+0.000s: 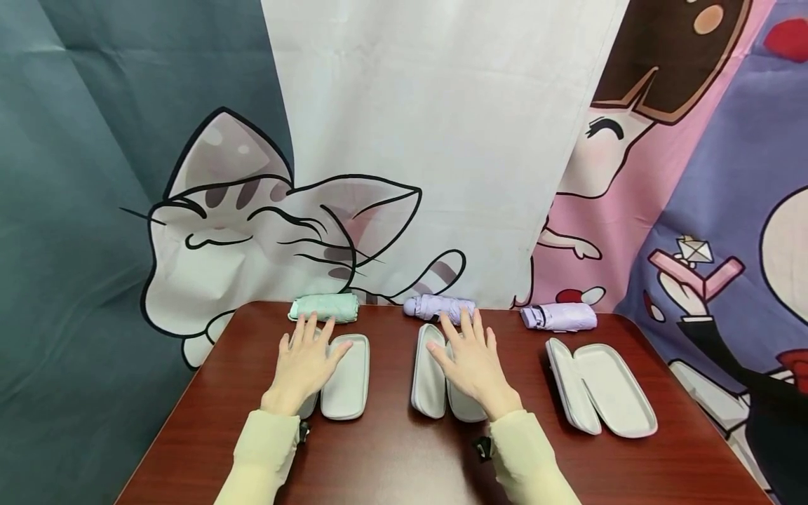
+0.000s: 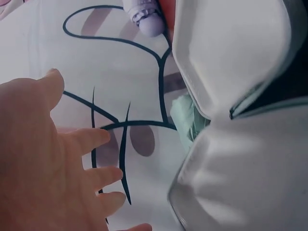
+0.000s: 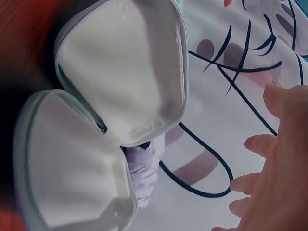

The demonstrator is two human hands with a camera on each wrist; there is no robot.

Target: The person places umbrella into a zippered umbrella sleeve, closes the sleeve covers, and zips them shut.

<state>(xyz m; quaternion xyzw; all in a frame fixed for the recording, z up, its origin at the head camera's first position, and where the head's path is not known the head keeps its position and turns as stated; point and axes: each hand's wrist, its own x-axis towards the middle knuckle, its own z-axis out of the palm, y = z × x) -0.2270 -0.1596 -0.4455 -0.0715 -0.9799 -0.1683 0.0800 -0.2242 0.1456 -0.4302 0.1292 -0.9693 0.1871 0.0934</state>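
Cartoon-printed cloth [image 1: 454,140] hangs behind a red-brown table [image 1: 391,463]. On it lie 3 opened cases, pale linings showing: the left case [image 1: 345,379], the middle case [image 1: 429,379] and the right case [image 1: 618,393]. Behind them, near the table's far edge, rest 3 folded umbrellas, 1 per case: the mint umbrella [image 1: 328,307], the middle umbrella [image 1: 435,306] and the right umbrella [image 1: 562,317], the last 2 lavender. Left hand [image 1: 303,365]: over the left case, fingers spread wide, holding nothing. Right hand [image 1: 472,361]: over the middle case, fingers likewise wide and empty, apart from the middle umbrella in the right wrist view.

Likely faults, by cause: a palm lowered too far could catch a case rim and skid or tip the case; a fingertip brushing a rounded umbrella could roll it — perhaps past the nearby far edge. Each hand covers part of the case below it, so a misjudged reach is plausible. The right case's left half stands partly raised; a bump could fold it over — neither hand is near to steady it.
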